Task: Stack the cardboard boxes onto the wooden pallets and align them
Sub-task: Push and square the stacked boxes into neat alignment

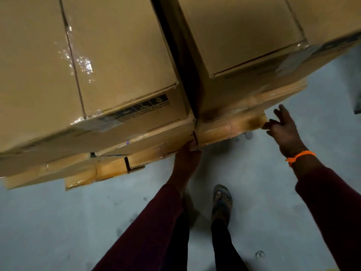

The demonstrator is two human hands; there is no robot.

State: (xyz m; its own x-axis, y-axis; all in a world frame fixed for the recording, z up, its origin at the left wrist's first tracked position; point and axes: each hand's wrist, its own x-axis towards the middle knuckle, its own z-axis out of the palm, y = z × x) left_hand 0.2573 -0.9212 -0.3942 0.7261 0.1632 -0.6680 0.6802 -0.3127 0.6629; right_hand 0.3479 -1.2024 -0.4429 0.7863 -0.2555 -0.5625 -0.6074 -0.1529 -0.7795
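In the head view, two stacks of cardboard boxes are seen from above, parted by a narrow dark gap [175, 55] and standing on a grey concrete floor [78, 222]. The left top box [117, 55] is sealed along its seam with glossy clear tape [78, 61], and a black printed label [144, 108] is carried on its near side. Flatter, lighter boxes [109, 169] are seen jutting out unevenly beneath it. The right top box [244, 36] is blurred; under it a lower box [230, 126] lies with its near face exposed.

The left hand [187, 155] is raised to the foot of the gap, where the near corners of the two stacks meet, and its fingertips are laid against the cardboard there. Whether its fingers are curled round an edge cannot be told.

The right hand [283, 130] is held at the right near corner of the lower box, its fingers [266, 126] spread and released, with only the tips touching the cardboard. An orange wristband [299, 156] is worn on that wrist. Dark maroon sleeves [148, 227] cover both arms. A sandalled foot [221, 200] is planted on the floor between the arms, near the stacks.
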